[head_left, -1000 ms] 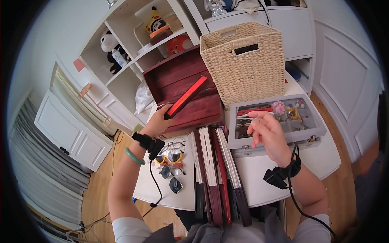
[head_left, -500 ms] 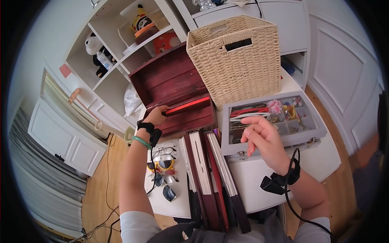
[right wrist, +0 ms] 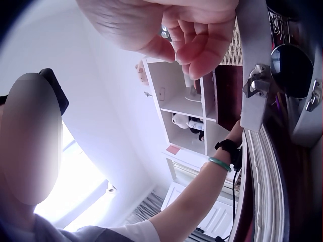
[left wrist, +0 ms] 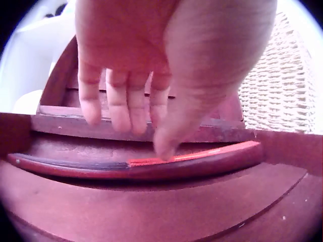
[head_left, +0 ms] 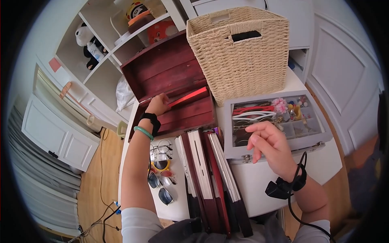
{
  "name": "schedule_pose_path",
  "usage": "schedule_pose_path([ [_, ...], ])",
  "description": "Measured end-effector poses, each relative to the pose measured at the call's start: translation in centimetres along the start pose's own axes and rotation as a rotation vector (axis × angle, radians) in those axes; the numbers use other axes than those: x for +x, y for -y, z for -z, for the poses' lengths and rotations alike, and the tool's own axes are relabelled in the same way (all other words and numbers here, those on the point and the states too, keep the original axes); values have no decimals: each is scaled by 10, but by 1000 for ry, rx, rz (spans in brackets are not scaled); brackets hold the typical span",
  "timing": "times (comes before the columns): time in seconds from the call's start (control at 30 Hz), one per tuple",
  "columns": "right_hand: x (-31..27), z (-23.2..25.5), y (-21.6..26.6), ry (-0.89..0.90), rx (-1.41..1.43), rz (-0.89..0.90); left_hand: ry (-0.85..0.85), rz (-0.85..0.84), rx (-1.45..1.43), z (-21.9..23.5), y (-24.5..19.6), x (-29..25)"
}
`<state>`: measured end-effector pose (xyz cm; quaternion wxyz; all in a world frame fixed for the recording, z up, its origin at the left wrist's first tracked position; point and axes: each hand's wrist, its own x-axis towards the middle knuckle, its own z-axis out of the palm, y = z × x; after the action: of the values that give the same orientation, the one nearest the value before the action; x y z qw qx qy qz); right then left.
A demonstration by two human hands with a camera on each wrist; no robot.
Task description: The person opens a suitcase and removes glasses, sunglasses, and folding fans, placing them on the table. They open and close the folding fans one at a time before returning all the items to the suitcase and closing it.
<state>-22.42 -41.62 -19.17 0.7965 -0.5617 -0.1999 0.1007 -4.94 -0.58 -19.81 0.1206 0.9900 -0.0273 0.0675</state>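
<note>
A dark red wooden chest point(head_left: 162, 73) stands with its lid raised. Inside it lies a slim, book-like item with a bright red edge point(head_left: 190, 97), dark along its left half in the left wrist view. My left hand point(head_left: 159, 105) reaches in at the item's left end, its fingers hanging nearly straight and the thumb tip right at the red edge. Loosely curled and holding nothing, my right hand point(head_left: 270, 143) hovers over the front of a grey, glass-lidded case point(head_left: 242, 150). Hair accessories and trinkets, with a pink flower point(head_left: 279, 105), show under the glass.
Several thick albums point(head_left: 198, 170) stand side by side at the table's front middle. Left of them lie several pairs of glasses, including dark sunglasses point(head_left: 165, 196). A tall woven basket point(head_left: 243, 60) rises behind the case, beside the chest. White shelves point(head_left: 117, 46) stand behind.
My left hand has moved forward with the red-edged item, lowering it from above the chest to inside it; the fingers now look loosened. The right hand stays over the case.
</note>
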Motion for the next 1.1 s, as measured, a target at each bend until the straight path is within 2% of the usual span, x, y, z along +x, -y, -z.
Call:
schedule_pose_path([
  [0.03, 0, 0, 0, 0, 0, -7, 5, 4, -3, 0, -3, 1],
  [0.1, -1, 0, 1, 6, -24, -6, 287, 72, -139, 0, -4, 4],
  [0.13, -1, 0, 1, 9, -23, -15, 290, 1, -89, -2, 0, 4],
  [0.23, -3, -1, 3, 50, -19, -39, 289, 65, -145, -4, 5, 3],
  [0.3, -4, -1, 4, 180, -86, -137, 303, 81, -86, -3, 4, 1],
  [0.4, -8, -7, -1, 269, -166, -206, 209, 31, -177, -2, 6, 0],
  [0.43, -8, -7, -2, 269, -165, -205, 142, 32, -236, 8, -10, -8],
  [0.5, -9, -6, -2, 359, -522, -50, 74, 37, -294, 19, -32, -24],
  [0.53, -10, -5, -1, 362, -520, -49, 15, 2, -361, 21, -39, -33],
  [0.6, -12, -4, 1, 390, -604, -194, -66, -69, -414, 29, -62, -61],
  [0.63, -13, -5, 2, 392, -601, -193, -38, -88, -527, 32, -72, -76],
  [0.7, -14, -6, 3, 527, -707, -224, 65, -29, -704, 45, -102, -115],
  [0.77, -15, -7, -2, 571, -734, -200, 177, -18, -777, 59, -126, -149],
  [0.83, -16, -9, -8, 619, -760, -175, 260, -45, -757, 67, -137, -177],
  [0.9, -18, -11, -12, 569, -760, -165, 357, -17, -708, 78, -146, -194],
  [1.03, -17, -12, -16, 596, -780, -255, 325, 5, -744, 81, -143, -205],
  [1.1, -16, -12, -19, 612, -798, -299, 375, 281, -767, 79, -144, -214],
])
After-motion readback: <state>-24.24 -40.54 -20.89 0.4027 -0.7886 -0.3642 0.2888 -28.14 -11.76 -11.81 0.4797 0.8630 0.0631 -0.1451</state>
